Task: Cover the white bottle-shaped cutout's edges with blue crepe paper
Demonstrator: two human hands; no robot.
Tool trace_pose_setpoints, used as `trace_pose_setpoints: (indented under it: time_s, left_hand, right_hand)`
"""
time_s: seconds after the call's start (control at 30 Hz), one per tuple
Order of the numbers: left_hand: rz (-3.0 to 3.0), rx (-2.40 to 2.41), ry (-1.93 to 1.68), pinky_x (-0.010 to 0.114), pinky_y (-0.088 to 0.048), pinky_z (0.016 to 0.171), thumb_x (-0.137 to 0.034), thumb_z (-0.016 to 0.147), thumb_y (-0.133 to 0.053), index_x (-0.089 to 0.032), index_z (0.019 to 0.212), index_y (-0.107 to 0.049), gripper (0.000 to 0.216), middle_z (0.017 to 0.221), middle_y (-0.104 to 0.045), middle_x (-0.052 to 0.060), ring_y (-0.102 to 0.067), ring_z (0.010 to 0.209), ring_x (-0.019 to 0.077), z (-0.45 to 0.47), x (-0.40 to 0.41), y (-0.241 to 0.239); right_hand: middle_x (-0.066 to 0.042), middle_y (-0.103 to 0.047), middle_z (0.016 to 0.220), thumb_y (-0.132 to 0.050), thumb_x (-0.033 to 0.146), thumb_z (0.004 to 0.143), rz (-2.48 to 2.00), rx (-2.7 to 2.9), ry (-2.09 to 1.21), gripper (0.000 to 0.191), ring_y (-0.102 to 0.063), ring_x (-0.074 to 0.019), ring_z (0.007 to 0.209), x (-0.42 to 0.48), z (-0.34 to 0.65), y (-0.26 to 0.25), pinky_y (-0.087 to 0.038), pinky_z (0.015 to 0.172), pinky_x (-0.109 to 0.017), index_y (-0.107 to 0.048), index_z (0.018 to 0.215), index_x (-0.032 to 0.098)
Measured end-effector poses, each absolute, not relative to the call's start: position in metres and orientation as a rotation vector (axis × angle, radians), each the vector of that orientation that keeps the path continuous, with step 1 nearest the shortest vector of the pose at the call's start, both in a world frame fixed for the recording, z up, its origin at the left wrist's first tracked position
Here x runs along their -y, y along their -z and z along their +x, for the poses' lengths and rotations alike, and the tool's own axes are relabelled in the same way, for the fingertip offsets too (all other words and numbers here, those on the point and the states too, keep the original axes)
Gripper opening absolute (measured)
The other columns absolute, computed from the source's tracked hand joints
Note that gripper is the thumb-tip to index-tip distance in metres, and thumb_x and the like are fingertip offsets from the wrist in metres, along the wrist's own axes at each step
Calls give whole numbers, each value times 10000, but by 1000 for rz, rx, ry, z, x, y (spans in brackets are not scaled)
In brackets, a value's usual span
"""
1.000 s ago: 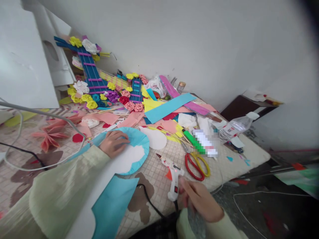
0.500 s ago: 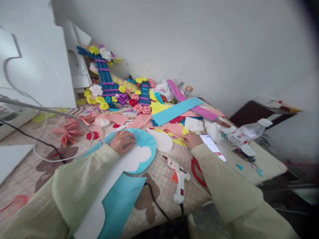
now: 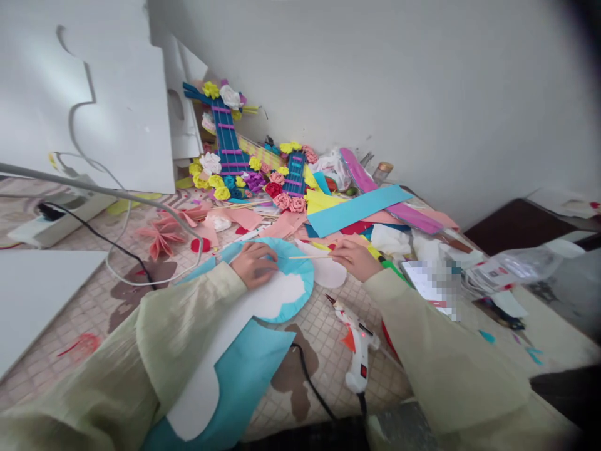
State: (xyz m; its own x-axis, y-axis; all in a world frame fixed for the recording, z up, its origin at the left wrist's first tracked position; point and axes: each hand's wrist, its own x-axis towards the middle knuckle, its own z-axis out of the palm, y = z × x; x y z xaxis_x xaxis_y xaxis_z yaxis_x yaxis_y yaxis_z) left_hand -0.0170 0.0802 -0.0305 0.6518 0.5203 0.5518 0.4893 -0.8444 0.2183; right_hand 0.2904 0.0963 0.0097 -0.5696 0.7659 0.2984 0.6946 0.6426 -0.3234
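My left hand lies over the upper edge of a white guitar-shaped board, its fingers bent and pressed down on the blue paper folded around the board's rounded end. A wider sheet of the same blue paper sticks out below the board's narrower part. My right hand pinches a thin wooden stick, whose tip points left over the blue paper rim, near my left fingers. Just below it, a white hot glue gun with an orange trigger lies on the table, its small light lit.
Behind my hands stand blue paper-covered guitar shapes with paper flowers. Paper strips are piled beside them. To the right lie a phone and a plastic bottle. A grey cable loops at left; a power strip sits behind it.
My right hand has lifted the wooden stick from beside the paper scraps and brought it left over the blue rim. My left hand stays on the board. The view has turned left.
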Motion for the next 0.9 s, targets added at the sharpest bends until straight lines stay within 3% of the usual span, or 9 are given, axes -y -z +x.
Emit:
trace_pose_setpoints:
  time_s: [0.4, 0.9]
  left_hand:
    - [2787, -841, -980, 405, -322, 835, -256, 784, -421, -233, 812, -643, 225, 909, -630, 36, -509, 924, 201, -15, -81, 30]
    - [2787, -881, -1037, 393, -347, 810, -233, 764, -423, -207, 716, -596, 181, 829, -615, 42, -524, 870, 198, -16, -82, 31]
  right_hand:
    - [-50, -643, 748, -581, 142, 718, -1055, 2516, -418, 97, -588, -174, 773, -114, 271, 3, -463, 732, -313, -669, 711, 183]
    - [-60, -646, 797, -557, 171, 729, -1089, 2432, -465, 100, -578, -183, 818, -118, 272, 5, -448, 773, -340, -657, 742, 175]
